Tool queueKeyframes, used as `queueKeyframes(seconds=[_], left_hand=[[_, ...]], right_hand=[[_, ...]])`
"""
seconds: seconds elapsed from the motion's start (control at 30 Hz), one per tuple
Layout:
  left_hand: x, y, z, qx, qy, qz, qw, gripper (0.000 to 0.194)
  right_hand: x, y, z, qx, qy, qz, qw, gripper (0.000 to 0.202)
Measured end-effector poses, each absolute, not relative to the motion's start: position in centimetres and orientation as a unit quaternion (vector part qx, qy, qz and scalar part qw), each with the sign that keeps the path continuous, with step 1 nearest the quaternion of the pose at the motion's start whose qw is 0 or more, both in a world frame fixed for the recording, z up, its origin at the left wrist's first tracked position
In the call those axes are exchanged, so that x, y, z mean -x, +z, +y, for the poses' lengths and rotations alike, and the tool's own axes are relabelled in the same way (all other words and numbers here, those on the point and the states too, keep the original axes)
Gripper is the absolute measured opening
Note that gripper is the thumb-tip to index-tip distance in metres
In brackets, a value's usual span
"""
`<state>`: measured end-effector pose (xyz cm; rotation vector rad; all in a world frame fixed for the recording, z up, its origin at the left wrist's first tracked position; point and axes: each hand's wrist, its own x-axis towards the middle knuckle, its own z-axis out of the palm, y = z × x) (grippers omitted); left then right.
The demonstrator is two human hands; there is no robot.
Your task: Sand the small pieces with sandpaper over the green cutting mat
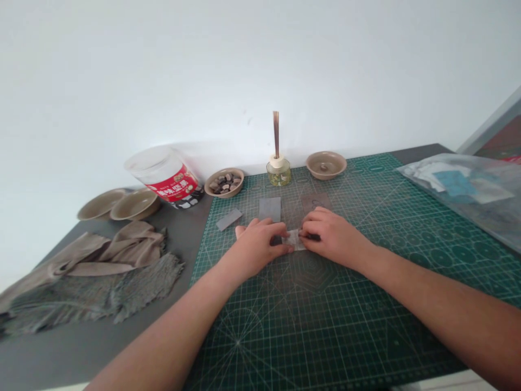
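A small whitish, partly see-through piece (296, 239) lies low over the green cutting mat (325, 336), between my two hands. My left hand (260, 244) has thumb and fingers closed on its left edge. The fingertips of my right hand (325, 231) pinch the right edge, hiding that end. Just beyond my left hand is a grey square sheet (269, 208), with a narrower grey strip (229, 219) to its left. Behind my right hand, a brownish flat piece (315, 202) bears a thin dark loop.
At the back stand a bowl of small stones (224, 183), a reed diffuser (279, 171) and a brown bowl (326, 165). To the left are a red-labelled plastic jar (175, 182), two bowls (136, 205) and crumpled cloths (118, 266). A plastic bag (480, 190) lies right.
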<state>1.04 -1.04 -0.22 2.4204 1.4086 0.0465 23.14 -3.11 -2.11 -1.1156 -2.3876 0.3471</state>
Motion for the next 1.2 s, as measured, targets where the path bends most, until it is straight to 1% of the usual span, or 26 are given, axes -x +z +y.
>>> queueKeyframes(seconds=[0.13,0.23,0.37,0.5,0.97,1.07,1.2], left_hand=[[-1.11,-0.09,-1.09,-0.851,0.015,0.496,0.17,0.033],[-1.16,0.02,-1.05,-0.85,0.016,0.496,0.174,0.032],[-1.17,0.02,-0.9,-0.85,0.019,0.497,0.176,0.031],[-1.16,-0.01,-0.81,-0.848,0.018,0.497,0.182,0.031],[-1.11,-0.01,-1.09,-0.846,0.026,0.499,0.186,0.034],[-1.15,0.17,-1.15,-0.843,0.02,0.503,0.191,0.033],[-1.12,0.22,-1.1,-0.844,0.023,0.5,0.192,0.031]], right_hand=[[-23.15,-1.97,-3.02,0.38,0.143,-0.884,0.232,0.009],[-23.17,-1.84,-2.86,0.401,0.132,-0.874,0.24,0.012],[-23.21,-1.69,-2.62,0.371,0.144,-0.887,0.234,0.013],[-23.28,-1.62,-2.44,0.391,0.142,-0.878,0.239,0.015],[-23.91,-1.79,-2.22,0.365,0.159,-0.888,0.23,0.01],[-23.88,-1.84,-2.32,0.374,0.152,-0.881,0.246,0.011],[-23.69,-1.84,-2.32,0.345,0.165,-0.894,0.233,0.01]])
